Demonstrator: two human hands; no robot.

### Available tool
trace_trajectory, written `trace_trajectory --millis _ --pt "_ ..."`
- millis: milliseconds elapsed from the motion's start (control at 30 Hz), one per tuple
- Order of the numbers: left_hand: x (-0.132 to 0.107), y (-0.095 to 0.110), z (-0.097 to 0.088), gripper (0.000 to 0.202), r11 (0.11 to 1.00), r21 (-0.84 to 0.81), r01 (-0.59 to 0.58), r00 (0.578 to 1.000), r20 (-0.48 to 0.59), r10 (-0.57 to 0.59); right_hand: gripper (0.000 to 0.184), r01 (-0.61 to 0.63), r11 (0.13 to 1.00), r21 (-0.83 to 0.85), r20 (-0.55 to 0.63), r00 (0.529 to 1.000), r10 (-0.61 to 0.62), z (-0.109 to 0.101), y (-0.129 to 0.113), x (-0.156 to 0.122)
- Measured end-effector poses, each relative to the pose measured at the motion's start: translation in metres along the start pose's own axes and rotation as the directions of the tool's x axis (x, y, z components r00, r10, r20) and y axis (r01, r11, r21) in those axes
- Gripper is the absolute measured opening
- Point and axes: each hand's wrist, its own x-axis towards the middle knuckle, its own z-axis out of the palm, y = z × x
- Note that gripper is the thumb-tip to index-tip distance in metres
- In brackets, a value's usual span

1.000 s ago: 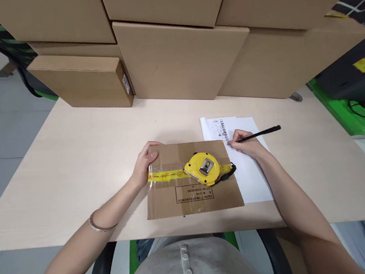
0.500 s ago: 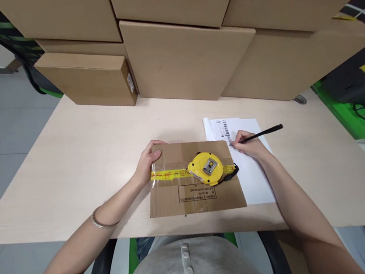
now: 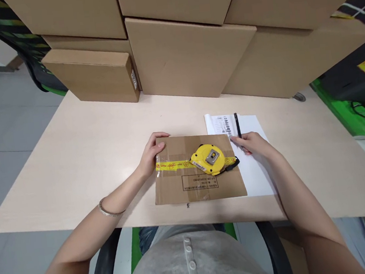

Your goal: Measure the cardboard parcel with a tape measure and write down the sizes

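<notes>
A flat brown cardboard package [image 3: 175, 186] with a yellow tape stripe lies on the pale table [image 3: 74, 167] in front of me. A yellow tape measure [image 3: 211, 158] rests on top of it. My left hand [image 3: 151, 156] grips the package's left edge, thumb on top. My right hand [image 3: 254, 144] rests on a white sheet of paper [image 3: 256, 177] to the right of the package. Its fingers are closed on the near end of a black pen [image 3: 237, 124], which points away from me and lies low over the printed top of the sheet.
Large cardboard boxes [image 3: 189, 52] are stacked along the back of the table, with a smaller one [image 3: 93, 74] at the left. A green and black frame [image 3: 347, 109] stands off the table's right side. The table's front edge is close to my body.
The pen has swung from pointing right to pointing away from me, and lies lower on the paper. My right hand has shifted slightly. The left hand stays on the package's edge.
</notes>
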Motion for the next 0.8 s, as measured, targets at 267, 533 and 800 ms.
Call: trace_trajectory --millis 267,533,800 --pt "0.000 -0.004 -0.002 0.033 0.995 0.067 -0.079 0.997 0.016 0.078 0.064 -0.081 0.924 -0.373 -0.018 0.997 0.080 0.004 -0.022 -0.012" --pt "-0.005 -0.001 -0.013 0.034 0.909 0.342 -0.238 0.970 0.040 0.239 0.057 -0.031 0.903 -0.429 -0.353 0.926 -0.136 -0.003 -0.063 -0.041" --pt "-0.010 -0.013 -0.032 0.039 0.932 0.283 -0.225 0.972 0.133 0.194 0.054 0.631 0.705 -0.324 -0.159 0.698 -0.698 0.042 -0.136 -0.102"
